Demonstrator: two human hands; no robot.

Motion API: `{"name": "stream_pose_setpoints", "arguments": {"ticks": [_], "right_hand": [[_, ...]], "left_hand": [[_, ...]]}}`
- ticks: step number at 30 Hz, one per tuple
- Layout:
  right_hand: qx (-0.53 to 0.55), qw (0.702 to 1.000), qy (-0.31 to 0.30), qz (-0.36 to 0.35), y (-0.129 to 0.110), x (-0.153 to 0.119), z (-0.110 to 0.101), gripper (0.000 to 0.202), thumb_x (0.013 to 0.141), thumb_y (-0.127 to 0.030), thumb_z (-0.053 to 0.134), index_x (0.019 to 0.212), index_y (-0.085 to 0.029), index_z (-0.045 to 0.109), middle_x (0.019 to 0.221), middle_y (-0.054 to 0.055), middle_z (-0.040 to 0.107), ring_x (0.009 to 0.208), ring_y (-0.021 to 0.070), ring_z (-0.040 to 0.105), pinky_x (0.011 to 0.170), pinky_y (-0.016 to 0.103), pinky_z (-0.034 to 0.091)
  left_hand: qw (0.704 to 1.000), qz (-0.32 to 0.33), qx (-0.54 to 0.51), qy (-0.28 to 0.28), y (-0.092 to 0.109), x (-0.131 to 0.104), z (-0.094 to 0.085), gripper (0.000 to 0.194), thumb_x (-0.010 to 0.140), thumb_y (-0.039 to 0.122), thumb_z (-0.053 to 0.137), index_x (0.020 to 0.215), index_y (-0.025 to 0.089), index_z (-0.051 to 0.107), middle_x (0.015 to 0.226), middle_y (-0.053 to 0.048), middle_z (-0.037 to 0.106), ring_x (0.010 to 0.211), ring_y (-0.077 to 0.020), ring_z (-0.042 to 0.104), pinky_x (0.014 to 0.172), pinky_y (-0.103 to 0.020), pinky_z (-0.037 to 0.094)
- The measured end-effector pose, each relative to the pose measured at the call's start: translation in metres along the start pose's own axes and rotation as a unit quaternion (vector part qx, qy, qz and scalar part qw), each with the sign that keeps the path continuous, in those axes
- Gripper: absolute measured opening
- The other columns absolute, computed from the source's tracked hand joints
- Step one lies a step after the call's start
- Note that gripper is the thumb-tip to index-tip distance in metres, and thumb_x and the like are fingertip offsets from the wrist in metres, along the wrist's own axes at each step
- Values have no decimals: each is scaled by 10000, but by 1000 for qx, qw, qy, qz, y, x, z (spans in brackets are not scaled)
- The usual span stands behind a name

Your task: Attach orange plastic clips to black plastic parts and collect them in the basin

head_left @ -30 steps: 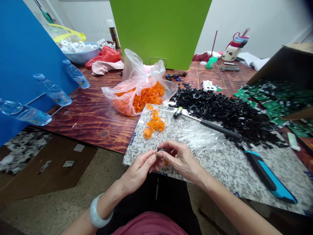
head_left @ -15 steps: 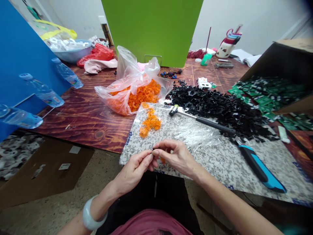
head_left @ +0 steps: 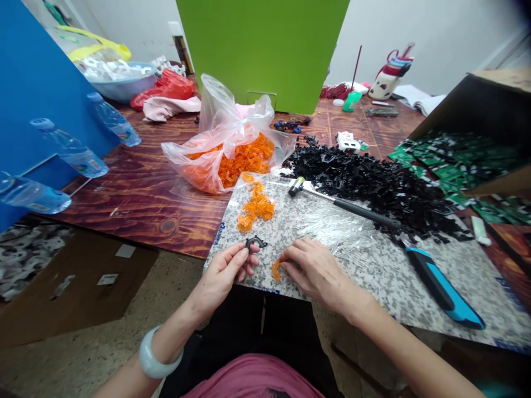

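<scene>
Board [head_left: 415, 287] bears strands [head_left: 332, 228], perhaps plastic, beyond right hand [head_left: 317, 271].

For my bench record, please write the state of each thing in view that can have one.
left hand, grip closed on the black part
right hand, grip at the single orange piece, closure unclear
clear bag, crumpled, orange pieces inside
hammer, lying, head on the speckled board
blue-black tool, lying on the speckled board
cardboard box, open, green boards inside
booklet, open
tumbler, lid on
middle water bottle, capped
</scene>
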State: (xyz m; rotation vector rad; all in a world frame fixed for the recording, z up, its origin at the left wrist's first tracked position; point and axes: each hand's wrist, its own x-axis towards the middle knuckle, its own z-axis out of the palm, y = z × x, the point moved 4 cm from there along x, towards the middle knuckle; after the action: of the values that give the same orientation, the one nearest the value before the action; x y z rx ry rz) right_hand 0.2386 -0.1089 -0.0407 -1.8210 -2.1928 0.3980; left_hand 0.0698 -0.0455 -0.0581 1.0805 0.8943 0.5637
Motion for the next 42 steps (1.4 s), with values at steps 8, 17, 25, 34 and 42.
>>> {"name": "stream_pose_setpoints", "arguments": {"ticks": [8,17,25,34,42], "right_hand": [[41,986,158,-23,-3,-2,-17,104,901,-184,495,832,-159,568,740,42,625,669,159,575,618,262,422],[29,987,149,-54,1,-9,3,139,930,-269,486,931,-177,591,869,69,643,772,176,578,694,282,443],[-49,998,29,-38,8,12,3,123,911,-231,522,919,-211,643,851,55,632,799,196,552,732,320,400],[211,967,139,30,-1,2,-17,74,876,-256,572,867,-196,615,777,14,631,698,140,560,647,258,437],[240,935,258,39,-22,2,-23,76,835,-140,565,846,-185,626,850,52,657,791,162,611,689,271,480]], "left_hand": [[999,-6,-46,16,-2,-1,-3,312,773,389,665,944,128,676,760,-30,638,604,-91,526,529,-199,362],[999,-2,-41,15,-2,0,-4,312,789,385,650,950,118,671,764,-33,632,602,-92,524,524,-198,359],[1000,-1,-25,7,0,-1,3,310,785,398,647,934,128,681,752,-33,635,611,-103,524,534,-212,358],[999,37,5,0,-5,0,7,301,835,402,590,927,124,661,772,-55,645,633,-118,526,546,-216,376],[993,86,50,-63,-4,-6,28,257,921,333,460,911,148,638,746,-25,602,617,-125,464,594,-239,389]]}}
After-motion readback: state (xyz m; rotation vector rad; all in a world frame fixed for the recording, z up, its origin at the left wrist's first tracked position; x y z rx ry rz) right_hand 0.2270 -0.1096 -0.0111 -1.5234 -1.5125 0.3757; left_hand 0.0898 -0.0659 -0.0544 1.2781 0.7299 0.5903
